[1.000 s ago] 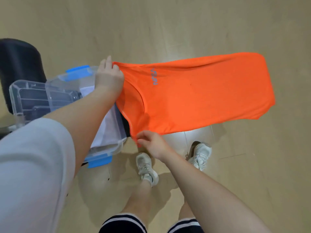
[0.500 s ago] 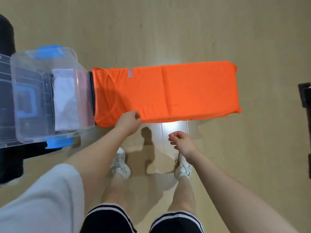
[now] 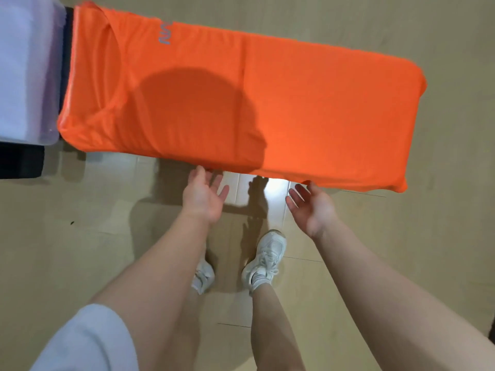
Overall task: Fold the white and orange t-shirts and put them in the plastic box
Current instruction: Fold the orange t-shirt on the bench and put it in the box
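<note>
Lying folded lengthwise into a long orange t-shirt (image 3: 267, 103) strip beside the clear plastic box (image 3: 51, 76) already holding folded white cloth, the orange t-shirt is awaiting cross-folds, left hand (image 3: 205, 195) and right hand (image 3: 312, 207) hovering open-fingered at its near edge.

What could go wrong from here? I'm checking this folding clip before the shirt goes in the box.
1. The orange t-shirt drapes over a narrow surface, with both long edges hanging free; lifted unevenly, its lengthwise fold may fall open.
2. The left hand and right hand are open at the near edge, gripping nothing; scooping only that side could drag the shirt off.
3. The plastic box, holding white fabric, sits hard against the collar end, so a careless move might catch it.
</note>
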Available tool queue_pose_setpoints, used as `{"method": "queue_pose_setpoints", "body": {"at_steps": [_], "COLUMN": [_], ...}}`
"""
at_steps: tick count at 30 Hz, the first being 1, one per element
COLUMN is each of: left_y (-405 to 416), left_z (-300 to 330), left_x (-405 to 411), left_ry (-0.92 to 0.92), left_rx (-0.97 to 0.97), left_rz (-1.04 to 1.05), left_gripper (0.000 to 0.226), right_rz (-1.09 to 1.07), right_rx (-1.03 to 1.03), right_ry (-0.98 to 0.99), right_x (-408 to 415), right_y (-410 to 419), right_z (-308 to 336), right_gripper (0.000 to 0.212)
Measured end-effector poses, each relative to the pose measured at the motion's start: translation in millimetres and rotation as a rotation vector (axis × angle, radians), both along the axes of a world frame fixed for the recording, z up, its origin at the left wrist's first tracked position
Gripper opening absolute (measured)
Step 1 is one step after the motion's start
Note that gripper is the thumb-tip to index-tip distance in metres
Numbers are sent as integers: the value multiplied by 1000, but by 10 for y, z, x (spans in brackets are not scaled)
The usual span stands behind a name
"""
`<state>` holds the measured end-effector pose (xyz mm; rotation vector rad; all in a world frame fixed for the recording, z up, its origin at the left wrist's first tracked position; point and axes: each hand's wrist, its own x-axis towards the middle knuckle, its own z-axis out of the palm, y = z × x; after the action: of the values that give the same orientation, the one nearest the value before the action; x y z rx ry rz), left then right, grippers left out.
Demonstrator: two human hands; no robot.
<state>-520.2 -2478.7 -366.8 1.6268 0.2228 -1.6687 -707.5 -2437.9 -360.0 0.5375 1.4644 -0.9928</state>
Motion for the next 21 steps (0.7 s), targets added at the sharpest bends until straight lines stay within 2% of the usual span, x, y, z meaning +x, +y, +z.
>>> {"method": "queue_pose_setpoints", "body": {"at_steps": [2,4,7,9,12,15,19,21], "left_y": [-18,-35,-27,-10,50,138,306,352], "left_z": [-132,-212,-265,-289,-220,-38,197,379], "left_x": [26,50,99,152,212,240,352,389], "left_ry": [1,37,68,73,101,120,-3,-173], "left_rx": [-11,-42,-47,-39,-44,-26,84,220], "left_rz": [50,9,-94,-68,39,60,22,-107], "left_gripper": [53,54,50,48,36,25,24,8], "right_rz": [-114,-139,-110,-132,-218,-187,-117,-112], "right_rx": [-52,-101,-106,-106,-83,-9,83,140], "right_ry": [-60,-97,-107,-97,-72,-13,57,78], "right_x": [-5,-17,-11,18,62,107,146,155], "right_y": [-47,-53,5,55,163,342,522,557], "right_z": [-109,-175,-221,-196,-108,-21,195,368], "right_gripper": [25,26,20,15,11,8,9,10]}}
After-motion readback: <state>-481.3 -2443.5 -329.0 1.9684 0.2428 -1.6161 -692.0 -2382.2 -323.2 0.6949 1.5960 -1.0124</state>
